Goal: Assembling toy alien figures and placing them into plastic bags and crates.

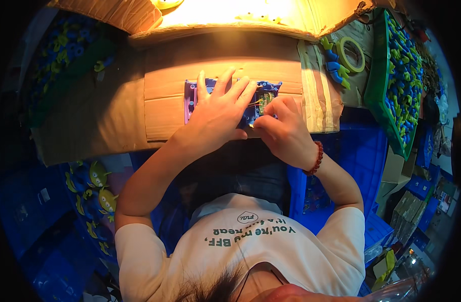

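A blue and purple plastic toy housing (pixel 190 92) lies open-side up on the cardboard in front of me. My left hand (pixel 214 115) rests across its left and middle part, fingers spread and flat, hiding much of it. In the right part sits a small green circuit board (pixel 265 99), with thin wires (pixel 255 102) running toward the middle. My right hand (pixel 284 127) is closed in a pinch at the housing's lower right, beside the board. Whatever lies between those fingertips is hidden.
Cardboard (pixel 165 65) covers the bench under a bright lamp-lit carton (pixel 230 30). To the right are a tape roll (pixel 362 54), blue-green toy parts (pixel 335 68) and a green tray (pixel 379 95) full of small parts. More parts are heaped at far left. Toy figures (pixel 97 176) lie lower left.
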The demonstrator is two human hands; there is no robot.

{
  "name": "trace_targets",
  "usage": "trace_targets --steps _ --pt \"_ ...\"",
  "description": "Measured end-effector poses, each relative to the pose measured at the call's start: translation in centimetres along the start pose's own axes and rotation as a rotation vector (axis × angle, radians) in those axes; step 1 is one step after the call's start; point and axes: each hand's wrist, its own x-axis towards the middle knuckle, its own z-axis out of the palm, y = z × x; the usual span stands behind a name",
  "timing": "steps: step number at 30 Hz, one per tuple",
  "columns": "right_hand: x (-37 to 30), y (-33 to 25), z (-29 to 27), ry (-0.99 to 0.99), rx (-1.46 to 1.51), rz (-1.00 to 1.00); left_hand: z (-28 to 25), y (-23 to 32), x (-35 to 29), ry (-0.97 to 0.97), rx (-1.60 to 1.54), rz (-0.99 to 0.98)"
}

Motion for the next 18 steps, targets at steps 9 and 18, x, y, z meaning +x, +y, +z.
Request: trace_targets --steps 9,18 --pt "-1.3 -1.1 -3.0 0.131 0.307 -0.078 -0.8 -0.4 -0.3 0.094 -0.208 -0.007" --pt "1.0 4.8 -2.1 -0.185 1.089 0.437 2.0 -0.1 0.0 0.333 0.104 0.126"
